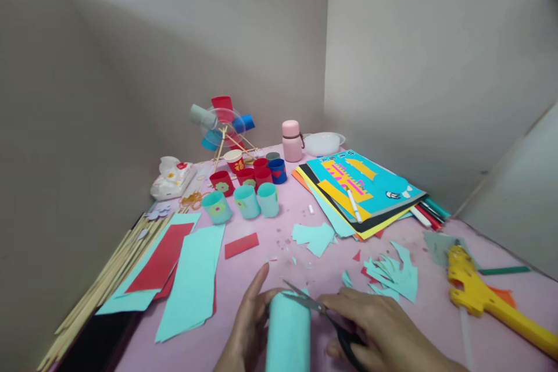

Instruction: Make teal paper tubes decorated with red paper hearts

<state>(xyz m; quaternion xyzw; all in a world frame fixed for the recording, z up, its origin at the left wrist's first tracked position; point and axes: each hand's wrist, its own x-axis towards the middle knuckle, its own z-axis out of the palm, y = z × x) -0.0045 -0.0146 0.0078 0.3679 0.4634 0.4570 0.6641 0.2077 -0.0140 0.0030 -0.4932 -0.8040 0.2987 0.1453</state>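
A rolled tube of light turquoise paper (288, 334) stands at the bottom middle, its lower end cut off by the frame. My left hand (253, 319) is wrapped round its left side, thumb pointing up. In my right hand (375, 325) is a pair of scissors (307, 301) with dark handles. The blades lie slightly apart across the tube's top edge. Turquoise scraps (392, 273) lie just beyond my right hand. A small red paper strip (242, 245) rests ahead of my left hand.
Turquoise strips (192, 279) and bamboo sticks (104, 279) lie left. Small turquoise cups (246, 201) stand mid-table before a paper wheel model (223, 125). A paper stack (349, 192) sits right, near a yellow glue gun (475, 290). At the back stands a pink bottle (292, 142).
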